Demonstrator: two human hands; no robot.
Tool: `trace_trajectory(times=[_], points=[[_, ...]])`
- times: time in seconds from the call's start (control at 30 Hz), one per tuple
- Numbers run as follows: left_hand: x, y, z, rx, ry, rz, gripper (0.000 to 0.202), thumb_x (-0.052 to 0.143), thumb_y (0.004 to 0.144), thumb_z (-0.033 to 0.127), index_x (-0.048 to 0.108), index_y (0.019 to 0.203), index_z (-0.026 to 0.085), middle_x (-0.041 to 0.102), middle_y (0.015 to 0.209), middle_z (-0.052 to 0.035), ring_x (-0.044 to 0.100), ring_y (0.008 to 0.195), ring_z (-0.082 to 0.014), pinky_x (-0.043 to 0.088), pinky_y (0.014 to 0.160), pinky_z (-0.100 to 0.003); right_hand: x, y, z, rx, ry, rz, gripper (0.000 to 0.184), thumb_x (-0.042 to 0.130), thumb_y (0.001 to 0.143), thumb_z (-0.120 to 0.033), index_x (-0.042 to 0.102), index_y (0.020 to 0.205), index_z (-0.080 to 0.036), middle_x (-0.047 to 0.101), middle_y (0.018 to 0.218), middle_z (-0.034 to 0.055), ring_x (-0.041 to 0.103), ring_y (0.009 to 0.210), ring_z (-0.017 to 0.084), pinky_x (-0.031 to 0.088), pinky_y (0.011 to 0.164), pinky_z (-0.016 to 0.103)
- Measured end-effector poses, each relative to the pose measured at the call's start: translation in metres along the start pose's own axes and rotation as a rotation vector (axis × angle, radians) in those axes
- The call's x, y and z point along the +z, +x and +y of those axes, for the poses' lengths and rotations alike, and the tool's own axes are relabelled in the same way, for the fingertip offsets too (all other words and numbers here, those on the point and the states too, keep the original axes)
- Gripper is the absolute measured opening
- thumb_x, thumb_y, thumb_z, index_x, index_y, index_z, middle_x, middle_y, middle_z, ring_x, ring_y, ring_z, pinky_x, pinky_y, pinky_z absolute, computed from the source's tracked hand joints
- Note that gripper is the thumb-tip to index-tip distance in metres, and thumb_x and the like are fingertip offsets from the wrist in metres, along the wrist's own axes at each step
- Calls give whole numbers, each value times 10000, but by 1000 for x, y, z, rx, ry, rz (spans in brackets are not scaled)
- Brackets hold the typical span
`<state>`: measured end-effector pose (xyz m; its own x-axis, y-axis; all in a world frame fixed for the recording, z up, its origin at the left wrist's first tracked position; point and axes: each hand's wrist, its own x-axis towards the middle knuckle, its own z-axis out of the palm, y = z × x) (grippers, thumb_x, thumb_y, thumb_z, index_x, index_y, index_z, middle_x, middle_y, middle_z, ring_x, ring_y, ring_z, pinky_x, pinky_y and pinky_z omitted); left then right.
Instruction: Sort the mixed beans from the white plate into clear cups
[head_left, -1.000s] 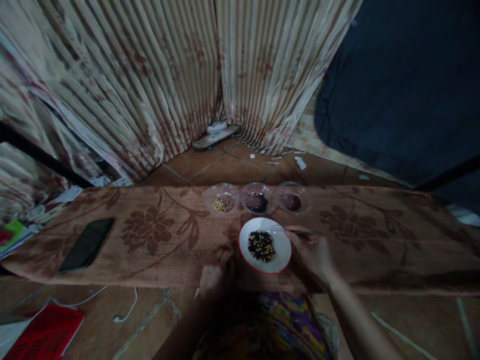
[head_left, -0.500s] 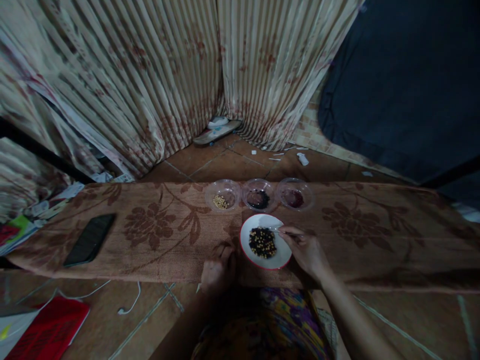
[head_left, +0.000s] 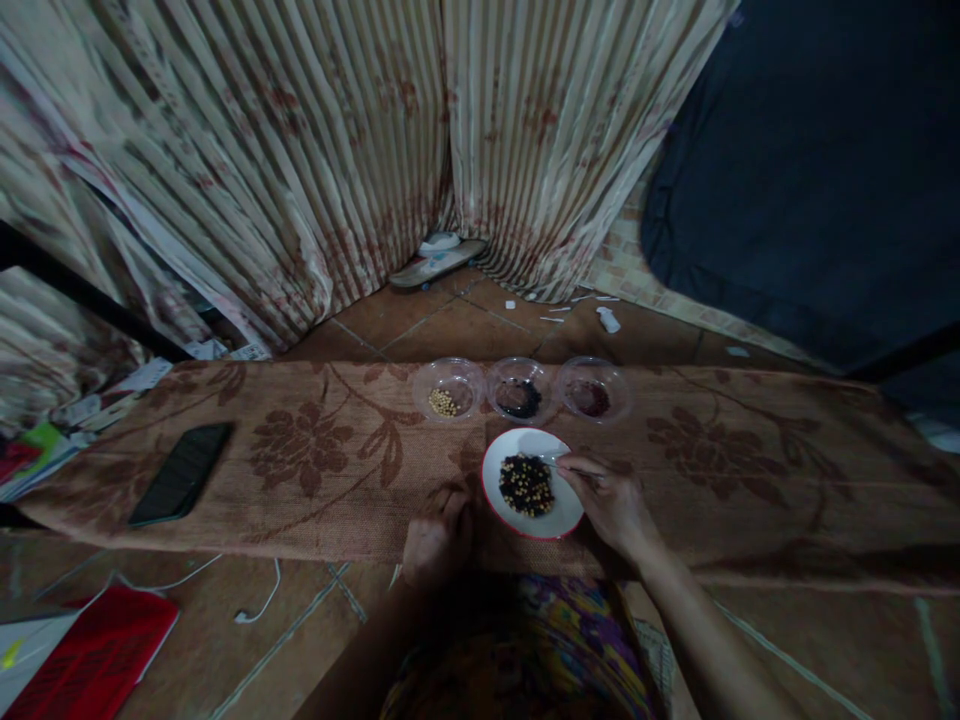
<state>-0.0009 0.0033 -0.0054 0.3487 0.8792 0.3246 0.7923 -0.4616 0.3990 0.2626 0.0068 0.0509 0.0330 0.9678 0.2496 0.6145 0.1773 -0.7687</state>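
My right hand (head_left: pixel 615 505) pinches thin metal tweezers (head_left: pixel 551 461) over the right side of a white plate with a red rim (head_left: pixel 568 518). A mixed pile of black and pale yellow beans (head_left: pixel 526 486) lies on that plate, and the tool's tip is at the pile's upper right edge. Curled closed, my left hand (head_left: pixel 435 538) rests on the cloth left of the plate. Behind the plate, three clear plastic bowls stand in a row: one with yellow beans (head_left: pixel 443 403), one with black beans (head_left: pixel 525 399), one with dark red beans (head_left: pixel 594 399).
A brown flowered cloth (head_left: pixel 315 520) covers the long narrow table. On its left lies a dark phone (head_left: pixel 180 475). Earphones (head_left: pixel 244 617) and a red bag (head_left: pixel 105 650) are on the tiled floor. Beyond the table are a skateboard (head_left: pixel 439 265) and striped curtains (head_left: pixel 360 150).
The view has shifted very slightly. My right hand stays at the plate with the tool tip by the pile, and my left hand keeps its place.
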Motion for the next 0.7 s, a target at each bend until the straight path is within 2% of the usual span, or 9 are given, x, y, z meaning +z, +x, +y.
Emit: trace_trajectory(times=[0.23,0.4,0.57,0.7], points=[[-1,1,0,3,-29,-7,123,459,904,175,573,902,221,637,881,-31,605,844,-153,505,739,-259,-3,-1,-4,-1,14,4,226,550,898,-390,726,875,-249,741,937,39,691,883,211,528,798,323],[0,0,-1,-3,-25,-21,121,458,904,175,570,912,222,641,895,-30,605,839,-152,506,739,-264,-12,2,-15,47,38,42,251,570,886,-420,735,910,-233,743,942,49,692,862,204,530,753,298],[2,-1,-1,-6,-15,-13,135,446,911,183,576,908,220,645,861,-33,612,811,-153,510,718,-265,-10,32,-21,28,137,229,229,619,848,-409,732,885,-214,744,957,56,685,910,211,530,802,317],[2,-1,-2,-4,8,3,138,444,908,173,573,913,223,641,858,-34,618,803,-159,505,690,-265,-4,60,-20,7,197,303,217,617,834,-388,729,829,-202,747,895,56,687,867,211,535,793,334]])
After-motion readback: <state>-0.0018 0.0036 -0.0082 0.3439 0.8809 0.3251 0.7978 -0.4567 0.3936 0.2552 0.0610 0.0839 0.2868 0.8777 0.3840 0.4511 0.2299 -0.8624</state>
